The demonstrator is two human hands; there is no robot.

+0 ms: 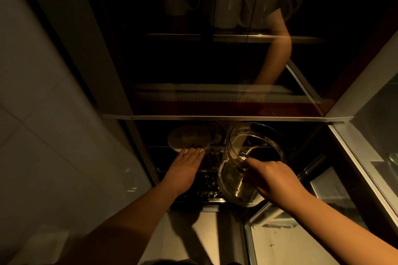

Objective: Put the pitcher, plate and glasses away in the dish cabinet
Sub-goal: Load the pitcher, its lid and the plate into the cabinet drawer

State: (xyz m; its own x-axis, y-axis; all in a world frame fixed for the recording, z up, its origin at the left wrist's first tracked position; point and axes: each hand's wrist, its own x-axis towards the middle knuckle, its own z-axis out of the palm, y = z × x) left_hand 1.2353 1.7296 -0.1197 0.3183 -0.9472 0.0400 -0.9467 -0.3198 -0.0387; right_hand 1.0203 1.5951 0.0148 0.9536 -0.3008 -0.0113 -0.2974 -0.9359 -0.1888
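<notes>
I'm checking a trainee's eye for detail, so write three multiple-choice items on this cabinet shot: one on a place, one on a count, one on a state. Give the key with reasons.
1. Where is the plate?
A. On the lower rack, left of the pitcher
B. On the top shelf beside the mugs
C. On the floor

2. How many of the person's hands reach into the cabinet?
A. None
B. One
C. Two

3. What is the right hand doing?
A. Hanging idle
B. Gripping the glass pitcher
C. Pressing flat on the door

Key:
1 A, the pale plate lies in the lower compartment, left of the clear pitcher.
2 C, both forearms stretch in from below.
3 B, its fingers curl round the tilted pitcher's side, while the left hand lies with straight fingers at the plate's near edge.
</notes>
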